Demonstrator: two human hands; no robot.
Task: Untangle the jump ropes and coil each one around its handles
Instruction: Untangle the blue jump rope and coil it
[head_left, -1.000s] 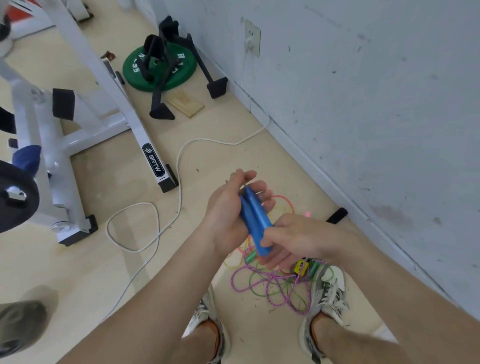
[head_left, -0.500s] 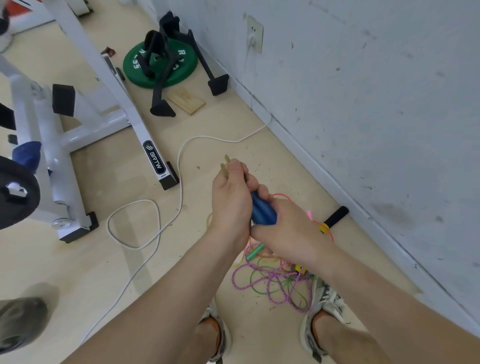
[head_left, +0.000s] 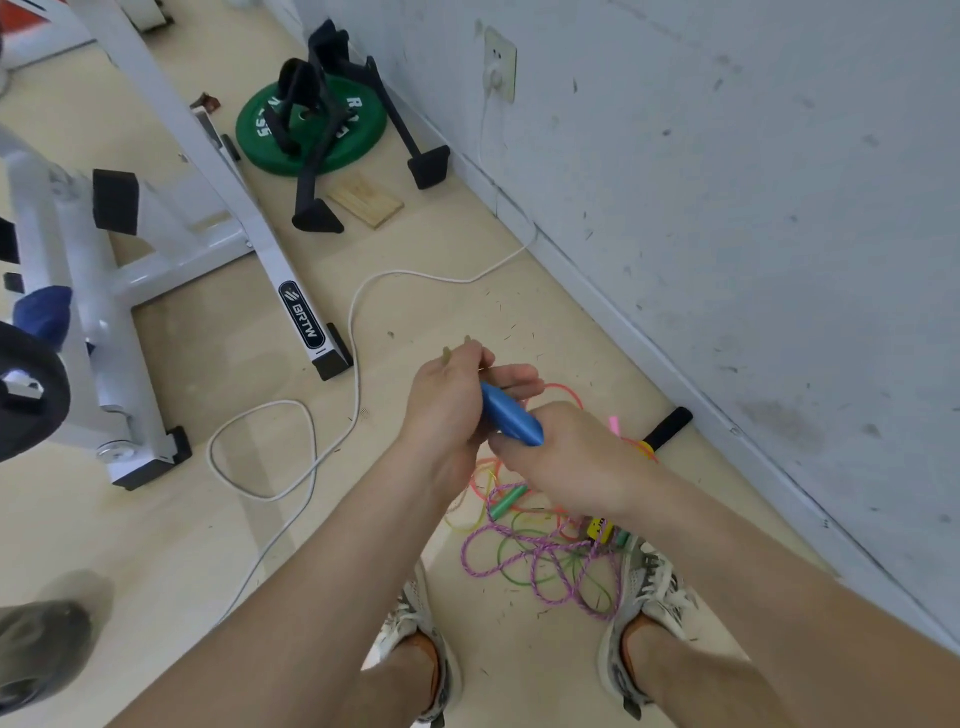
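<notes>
Two hands raised over the floor, left hand fingers curled round upper end of blue handles, right hand fingers wrapped round lower end, handle count unclear, below them one tangle of jump ropes on the floor, three colours counted: purple, green, orange, one green handle within it.

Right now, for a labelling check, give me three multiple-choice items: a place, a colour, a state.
1. Where does the rope tangle lie? A on the floor by the right shoe; B on the green plate; C on the white rack.
2. What colour are the held handles? A black; B blue; C yellow.
3. What is the right hand doing? A hanging open; B pressing the floor; C gripping the handles.
Key: 1 A, it lies on the floor beside that shoe; 2 B, they show blue; 3 C, it curls round their lower end.
</notes>
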